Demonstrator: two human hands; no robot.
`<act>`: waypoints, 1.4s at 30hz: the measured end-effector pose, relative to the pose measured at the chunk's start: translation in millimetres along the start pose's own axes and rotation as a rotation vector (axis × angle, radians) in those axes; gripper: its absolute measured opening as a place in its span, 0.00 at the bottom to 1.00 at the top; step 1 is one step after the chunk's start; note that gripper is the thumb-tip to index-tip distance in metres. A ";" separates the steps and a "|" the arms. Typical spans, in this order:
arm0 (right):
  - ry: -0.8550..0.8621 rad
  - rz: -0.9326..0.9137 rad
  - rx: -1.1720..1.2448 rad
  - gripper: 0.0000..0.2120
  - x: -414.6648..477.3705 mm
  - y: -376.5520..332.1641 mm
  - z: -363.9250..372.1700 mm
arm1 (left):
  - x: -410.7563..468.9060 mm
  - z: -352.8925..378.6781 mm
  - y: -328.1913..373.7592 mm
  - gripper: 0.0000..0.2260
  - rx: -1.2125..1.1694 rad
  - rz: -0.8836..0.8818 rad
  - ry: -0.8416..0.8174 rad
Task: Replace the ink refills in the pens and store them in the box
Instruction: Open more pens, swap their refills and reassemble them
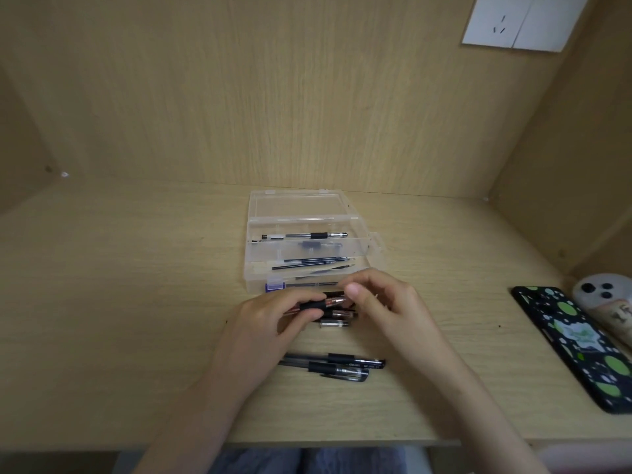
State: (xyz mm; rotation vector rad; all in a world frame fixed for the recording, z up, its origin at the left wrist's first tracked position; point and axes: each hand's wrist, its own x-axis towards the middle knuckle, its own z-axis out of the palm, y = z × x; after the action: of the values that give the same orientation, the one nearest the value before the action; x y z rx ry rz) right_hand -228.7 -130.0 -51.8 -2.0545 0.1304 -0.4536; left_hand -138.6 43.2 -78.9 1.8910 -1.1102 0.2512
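Pens sit in several spots. You grip one pen by its black sleeve with your left hand, the tip pointing right toward your right hand. That hand's fingers curl just at the tip with the thumb above it; whether they pinch it cannot be told. Your hands are close together, just in front of the clear box, whose lid lies open backward. They hide part of the loose pen pieces beneath them. Inside the box are a capped pen at the back and refills in the front tray. Two more pens lie nearer you on the worktop. A phone lies well apart to the right.
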 end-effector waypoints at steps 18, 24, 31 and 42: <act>-0.127 -0.186 -0.455 0.04 -4.0 24.3 7.4 | 2.1 -2.5 0.6 0.13 0.051 0.040 0.001; 0.018 -0.006 -0.034 0.05 -7.0 9.6 -19.7 | 1.0 -2.4 0.1 0.12 0.022 0.018 -0.010; -0.030 -0.009 0.068 0.03 -3.7 5.8 -21.9 | 0.2 -2.1 1.3 0.11 0.001 0.012 -0.002; 0.010 -0.021 0.172 0.07 -3.4 4.4 -13.1 | 0.8 -0.4 0.8 0.11 0.021 0.031 -0.052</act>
State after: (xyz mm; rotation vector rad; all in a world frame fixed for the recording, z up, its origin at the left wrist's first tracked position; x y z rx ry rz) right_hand -236.3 -142.0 -50.7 -1.8867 0.0738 -0.4718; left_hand -138.7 42.9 -77.8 1.9091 -1.1763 0.2330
